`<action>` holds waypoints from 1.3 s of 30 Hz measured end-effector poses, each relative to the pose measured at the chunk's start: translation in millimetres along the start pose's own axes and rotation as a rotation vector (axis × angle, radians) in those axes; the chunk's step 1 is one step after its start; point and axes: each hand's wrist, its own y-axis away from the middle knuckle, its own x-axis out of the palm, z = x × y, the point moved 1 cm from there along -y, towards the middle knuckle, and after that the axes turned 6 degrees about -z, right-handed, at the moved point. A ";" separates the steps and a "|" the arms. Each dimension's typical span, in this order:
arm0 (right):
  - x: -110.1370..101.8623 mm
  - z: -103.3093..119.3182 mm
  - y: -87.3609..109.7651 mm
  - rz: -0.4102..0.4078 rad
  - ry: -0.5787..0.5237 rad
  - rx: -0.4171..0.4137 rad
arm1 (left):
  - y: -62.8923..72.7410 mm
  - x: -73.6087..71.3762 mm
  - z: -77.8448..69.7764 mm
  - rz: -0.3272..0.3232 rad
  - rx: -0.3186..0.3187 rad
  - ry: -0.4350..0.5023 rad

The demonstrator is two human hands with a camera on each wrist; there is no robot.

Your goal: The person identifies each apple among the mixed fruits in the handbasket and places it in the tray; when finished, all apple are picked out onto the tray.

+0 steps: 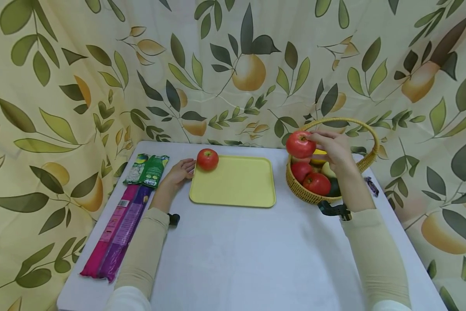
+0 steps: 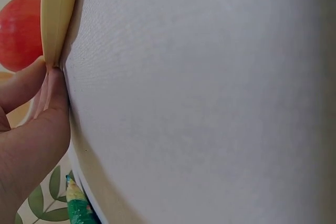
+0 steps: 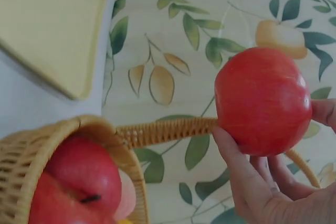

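Note:
A red apple (image 1: 299, 144) is held in my right hand (image 1: 335, 149), raised over the left side of a wicker basket (image 1: 303, 193). The right wrist view shows thumb and fingers around that apple (image 3: 262, 100), clear of the basket handle. On the table lies a yellow rectangular tray (image 1: 233, 183), with another red apple (image 1: 207, 159) at its far left corner. My left hand (image 1: 180, 172) is at the tray's left edge. Up close, its thumb and fingers pinch the tray rim (image 2: 56, 19). Part of the basket's contents is hidden behind my right hand.
Several fruits fill the basket, including a red apple (image 1: 317, 184) and something yellow. At the left lie a green packet (image 1: 147, 170) and long pink and purple packs (image 1: 118, 233). A small dark wrapped item (image 1: 371, 186) sits right of the basket. Patterned curtain (image 1: 252, 108) hangs behind the table.

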 end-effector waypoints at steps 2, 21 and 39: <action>5.0 0.9 -0.6 -0.001 0.001 0.008 | 1.3 0.5 -1.3 0.001 -0.003 0.008; 39.1 2.6 -3.3 0.045 -0.040 0.054 | 1.8 0.7 -4.8 -0.011 -0.047 0.013; 72.0 0.7 -12.2 0.118 -0.086 0.043 | 3.6 1.6 -3.8 -0.010 -0.041 0.008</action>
